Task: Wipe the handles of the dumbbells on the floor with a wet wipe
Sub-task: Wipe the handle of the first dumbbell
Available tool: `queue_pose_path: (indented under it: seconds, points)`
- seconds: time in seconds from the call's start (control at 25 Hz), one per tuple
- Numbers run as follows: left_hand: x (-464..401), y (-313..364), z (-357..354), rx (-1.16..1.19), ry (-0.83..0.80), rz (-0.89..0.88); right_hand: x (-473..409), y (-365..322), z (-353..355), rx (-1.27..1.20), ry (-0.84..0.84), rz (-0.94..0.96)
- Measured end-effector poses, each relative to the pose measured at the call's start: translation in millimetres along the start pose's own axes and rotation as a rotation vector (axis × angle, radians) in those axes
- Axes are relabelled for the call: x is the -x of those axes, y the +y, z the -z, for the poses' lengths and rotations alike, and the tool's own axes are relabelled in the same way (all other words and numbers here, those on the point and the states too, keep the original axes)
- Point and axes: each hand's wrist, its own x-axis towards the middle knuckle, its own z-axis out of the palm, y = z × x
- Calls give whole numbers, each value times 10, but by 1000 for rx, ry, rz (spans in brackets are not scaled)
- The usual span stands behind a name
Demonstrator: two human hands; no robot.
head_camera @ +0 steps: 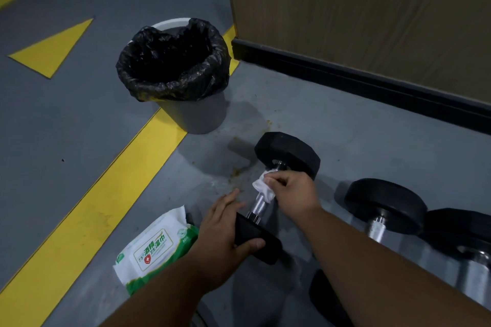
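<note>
Right hand [291, 194] pinches wet wipe [263, 187] around the dumbbell [271, 194] handle, axis running away; left hand [225, 231] grips its near head.

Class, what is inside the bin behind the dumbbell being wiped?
Only a black bag lining the bin shows; its dark interior hides whatever lies at the bottom.

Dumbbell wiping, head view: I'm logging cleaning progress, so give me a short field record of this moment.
dumbbell in work: hex dumbbell on the floor
right hand: presses white wet wipe around the chrome handle, near the far head
left hand: grips the near head, steadying it
waiting: two more dumbbells to the right
wipe pack: left, flap open
bin: black liner, behind
</note>
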Motion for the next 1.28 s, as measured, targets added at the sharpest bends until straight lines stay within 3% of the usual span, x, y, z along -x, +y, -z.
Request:
queue_pose_path:
  seconds: [0.24, 0.32, 0.48, 0.72, 0.96, 1.16, 1.28]
  points:
    - [-16, 12, 34, 32, -24, 2, 358, 41, -93, 147, -317, 99]
    - [-31, 3, 65, 69, -23, 13, 146, 25, -20, 157, -271, 103]
    - [-4, -24, 87, 98, -54, 52, -83, -39, 27, 36, 18, -1]
    - [-25, -52, 105, 132, -37, 11, 334, 44, -130, 134, -350, 79]
    - [-16, -92, 113, 216, -15, 70, -41, -86, -32, 18, -13, 14]
    - [-15, -105, 158, 311, -28, 136, 365, 17, -275, 49, -279, 9]
    - [11, -135, 192, 370, -6, 177, 9, -70, -152, 131, -221, 48]
